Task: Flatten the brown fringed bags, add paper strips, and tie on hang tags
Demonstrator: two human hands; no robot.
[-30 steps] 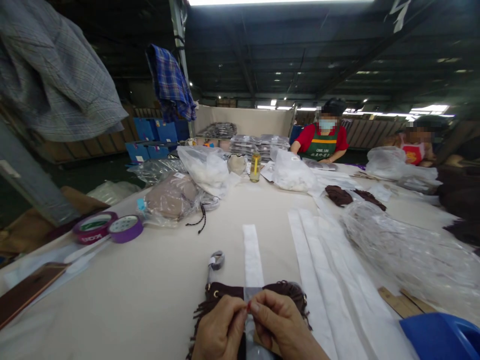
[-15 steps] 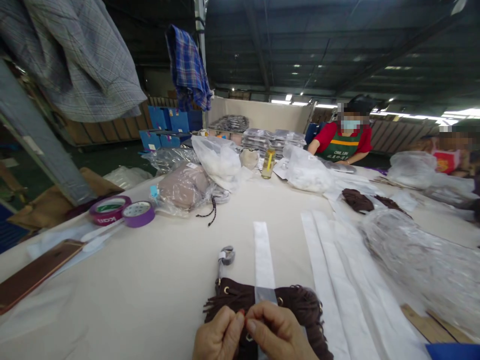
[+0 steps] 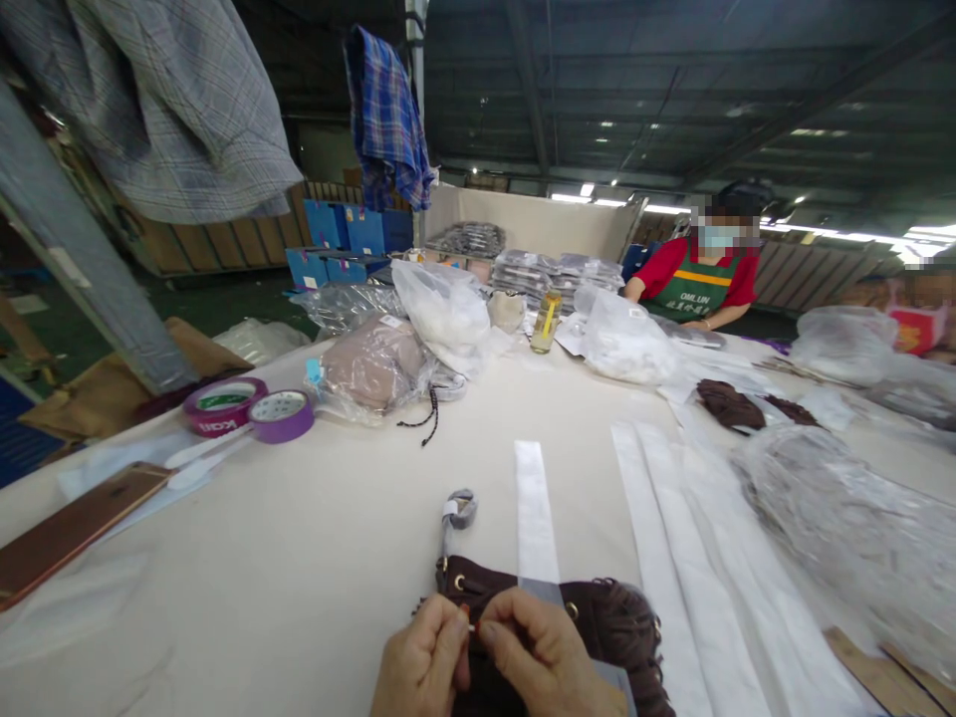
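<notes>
My left hand (image 3: 422,667) and my right hand (image 3: 549,669) meet at the bottom edge, fingertips pinched together on a thin pale piece too small to name. Under them lies a dark brown fringed bag (image 3: 612,622) with metal eyelets. A white paper strip (image 3: 535,510) runs from under my hands away across the table, with a grey band where it crosses the bag. A small grey loop (image 3: 457,509) lies just beyond the bag on the left.
More white strips (image 3: 657,518) lie to the right beside clear plastic bags (image 3: 836,508). Two purple tape rolls (image 3: 246,408) and a phone (image 3: 71,528) sit at the left. Filled bags (image 3: 440,309) and a bottle (image 3: 546,324) stand farther back. A person in a green apron (image 3: 698,284) works across the table.
The view has swung left and up a little, so the bag sits lower and further right in frame. My pinched fingers stay together over the bag; a thin pale piece shows between them now.
</notes>
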